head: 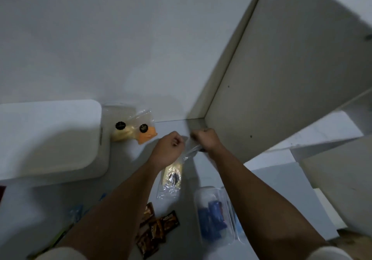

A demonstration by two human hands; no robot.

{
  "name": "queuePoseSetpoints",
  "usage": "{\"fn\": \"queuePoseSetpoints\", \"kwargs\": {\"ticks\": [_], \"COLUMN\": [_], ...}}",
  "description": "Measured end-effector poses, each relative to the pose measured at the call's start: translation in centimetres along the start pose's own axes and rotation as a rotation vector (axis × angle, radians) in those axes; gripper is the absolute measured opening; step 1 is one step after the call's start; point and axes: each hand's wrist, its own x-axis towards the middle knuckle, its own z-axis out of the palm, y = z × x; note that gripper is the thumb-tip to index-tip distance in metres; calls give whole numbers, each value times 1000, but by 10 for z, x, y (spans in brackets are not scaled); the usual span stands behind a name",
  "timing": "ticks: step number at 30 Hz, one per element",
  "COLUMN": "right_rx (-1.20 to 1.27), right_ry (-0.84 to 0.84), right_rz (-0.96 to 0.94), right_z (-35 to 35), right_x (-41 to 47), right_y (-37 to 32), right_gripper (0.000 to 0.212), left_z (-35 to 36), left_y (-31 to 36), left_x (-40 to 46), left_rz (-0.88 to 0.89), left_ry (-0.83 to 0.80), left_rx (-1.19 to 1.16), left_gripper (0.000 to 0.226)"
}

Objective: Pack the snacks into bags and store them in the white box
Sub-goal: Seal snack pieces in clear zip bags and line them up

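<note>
White tabletop (124, 183) holds about five brown snack packets (156, 232) at 6 o'clock. Farther up, left hand (168, 149) and right hand (205, 140) both pinch one clear plastic bag (171, 181). Two filled bags (132, 127) lean at 11 o'clock beside one white box (50, 139).

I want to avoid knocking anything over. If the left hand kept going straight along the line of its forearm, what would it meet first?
Probably bare table, then the back wall. The left hand points up and slightly right, so the two bagged snacks lie left of that line. Depth is hard to judge.
</note>
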Motion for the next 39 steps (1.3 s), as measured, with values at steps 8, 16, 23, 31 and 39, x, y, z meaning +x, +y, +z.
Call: {"fn": "queuePoseSetpoints", "kwargs": {"ticks": [8, 16, 23, 31, 39], "right_rx": [283, 331, 300, 145, -256], "right_ry": [-438, -520, -496, -371, 6], "right_rz": [85, -190, -326, -445, -532], "right_z": [20, 65, 93, 117, 118], "right_x": [-111, -212, -259, -275, -270], "right_y": [-24, -8, -2, 5, 6], "right_gripper": [36, 26, 31, 19, 18], "left_z": [-53, -105, -132, -148, -155], "left_y": [25, 14, 16, 2, -3], "left_x": [-79, -172, -225, -252, -266], "left_rz": [-53, -105, -121, -94, -156], "left_ry": [-16, 104, 156, 164, 318], "left_rx": [-262, -397, -454, -373, 256], "left_gripper": [25, 28, 23, 24, 41]}}
